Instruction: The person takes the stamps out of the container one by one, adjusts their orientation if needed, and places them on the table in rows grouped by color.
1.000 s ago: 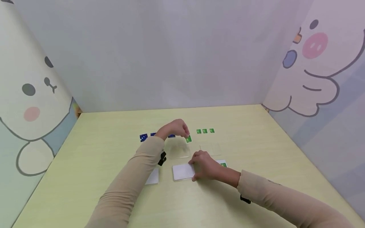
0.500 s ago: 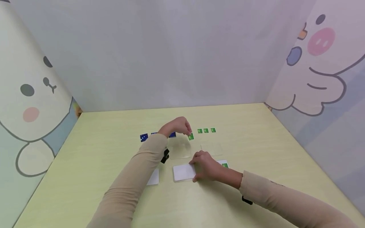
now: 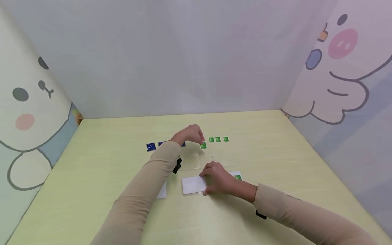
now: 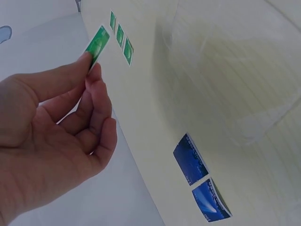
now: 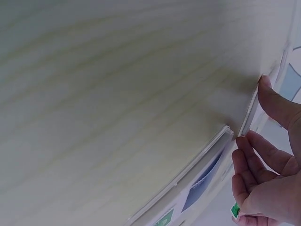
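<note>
Left hand, head view: the left hand (image 3: pixel 193 133) pinched one green stamp (image 3: pixel 203 145) toward the desk (image 3: pixel 263 136)'s far edge
Green row, head view: three stamps (image 3: pixel 218 139), just right of it
Blue row, head view: blue stamps (image 3: pixel 150 147) to the left, partly behind the left sleeve (image 3: pixel 142 187)
Right hand, head view: the right hand (image 3: pixel 218 177) gripped a white card (image 3: pixel 193 185) well in from the far edge; a second card (image 3: pixel 233 173) showed past the hand, a third card (image 3: pixel 162 191) by the left sleeve
Clear plastic, head view: clear plastic (image 3: pixel 225 160) lay between stamps and cards
Green stamp, left wrist view: held between thumb and fingers, its touching the desk impossible to tell; two blue stamps lay near the clear plastic
Thumb and fingers, right wrist view: at opposite ends of the white card's edge; the second card, beside it, bore blue and green pieces
</note>
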{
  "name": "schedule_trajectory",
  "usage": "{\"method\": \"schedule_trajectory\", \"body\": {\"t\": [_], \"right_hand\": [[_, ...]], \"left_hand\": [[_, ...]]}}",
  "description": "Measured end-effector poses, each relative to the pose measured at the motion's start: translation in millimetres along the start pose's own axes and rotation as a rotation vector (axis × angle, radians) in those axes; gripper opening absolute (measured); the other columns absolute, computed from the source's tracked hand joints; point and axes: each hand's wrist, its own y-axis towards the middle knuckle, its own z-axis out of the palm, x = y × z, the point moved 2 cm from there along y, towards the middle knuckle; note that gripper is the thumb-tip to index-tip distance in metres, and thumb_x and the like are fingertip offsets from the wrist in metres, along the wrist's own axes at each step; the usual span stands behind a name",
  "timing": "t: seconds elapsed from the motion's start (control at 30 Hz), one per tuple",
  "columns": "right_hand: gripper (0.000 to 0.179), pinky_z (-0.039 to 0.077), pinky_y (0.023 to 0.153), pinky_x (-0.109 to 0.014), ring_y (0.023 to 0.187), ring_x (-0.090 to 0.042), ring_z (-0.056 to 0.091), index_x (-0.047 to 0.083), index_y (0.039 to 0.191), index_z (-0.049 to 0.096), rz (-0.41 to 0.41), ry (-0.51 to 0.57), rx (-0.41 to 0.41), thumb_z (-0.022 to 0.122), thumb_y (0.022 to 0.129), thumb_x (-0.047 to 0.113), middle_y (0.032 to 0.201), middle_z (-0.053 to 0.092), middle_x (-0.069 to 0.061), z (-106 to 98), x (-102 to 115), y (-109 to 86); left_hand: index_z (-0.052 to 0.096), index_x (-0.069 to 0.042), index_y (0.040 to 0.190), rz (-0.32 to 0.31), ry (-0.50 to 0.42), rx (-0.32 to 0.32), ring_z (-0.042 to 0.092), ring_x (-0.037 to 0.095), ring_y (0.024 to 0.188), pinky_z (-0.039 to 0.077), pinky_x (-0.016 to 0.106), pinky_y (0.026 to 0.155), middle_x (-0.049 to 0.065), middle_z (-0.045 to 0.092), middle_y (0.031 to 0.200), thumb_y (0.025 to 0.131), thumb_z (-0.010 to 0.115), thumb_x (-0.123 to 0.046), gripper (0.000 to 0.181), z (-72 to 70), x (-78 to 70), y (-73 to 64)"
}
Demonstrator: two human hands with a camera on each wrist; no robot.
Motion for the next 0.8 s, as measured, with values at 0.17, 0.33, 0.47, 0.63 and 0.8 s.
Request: {"method": "schedule_trajectory", "body": {"t": [0.17,0.33,0.47,0.63,0.8], "right_hand": [[0.052,0.045,0.089,-0.036,0.097,-0.016,0.056,0.007,0.104,0.073,-0.001,0.004,-0.001,0.090,0.063,0.033,0.101,0.069,-0.003,1,1,1.4],[0.052,0.045,0.088,-0.035,0.095,-0.015,0.056,0.007,0.104,0.073,-0.009,-0.007,-0.007,0.090,0.062,0.032,0.100,0.069,-0.003,1,0,2.0],[0.052,0.045,0.088,-0.034,0.095,-0.015,0.056,0.007,0.103,0.074,-0.019,-0.021,-0.013,0.090,0.062,0.033,0.099,0.069,-0.003,2,1,2.5],[0.052,0.045,0.089,-0.035,0.094,-0.015,0.057,0.007,0.102,0.074,-0.032,-0.034,-0.024,0.090,0.061,0.033,0.098,0.069,-0.003,1,2,2.5],[0.052,0.045,0.089,-0.035,0.094,-0.015,0.056,0.007,0.103,0.074,-0.026,-0.037,-0.022,0.090,0.061,0.034,0.099,0.069,-0.003,1,2,2.2]], "left_hand": [[0.073,-0.004,0.099,-0.011,0.020,0.003,0.055,0.012,0.080,0.043,0.024,0.072,0.007,0.069,0.094,0.088,0.068,-0.014,0.016,1.4,-1.8,6.7],[0.073,-0.003,0.097,-0.022,0.026,-0.002,0.053,0.010,0.074,0.040,0.020,0.066,0.002,0.065,0.084,0.087,0.068,-0.011,0.014,1.1,-3.6,11.2],[0.073,-0.002,0.096,-0.026,0.026,-0.008,0.052,0.009,0.072,0.040,0.019,0.065,0.001,0.064,0.081,0.087,0.067,-0.011,0.014,1.8,-2.5,14.5],[0.073,-0.005,0.094,-0.038,0.028,0.005,0.056,0.011,0.076,0.046,0.024,0.071,0.004,0.069,0.086,0.086,0.068,-0.013,0.012,5.8,1.5,28.1],[0.073,-0.009,0.085,-0.022,0.034,0.008,0.059,0.013,0.076,0.048,0.027,0.073,0.002,0.070,0.083,0.083,0.072,-0.015,0.006,11.3,9.5,49.1]]}}
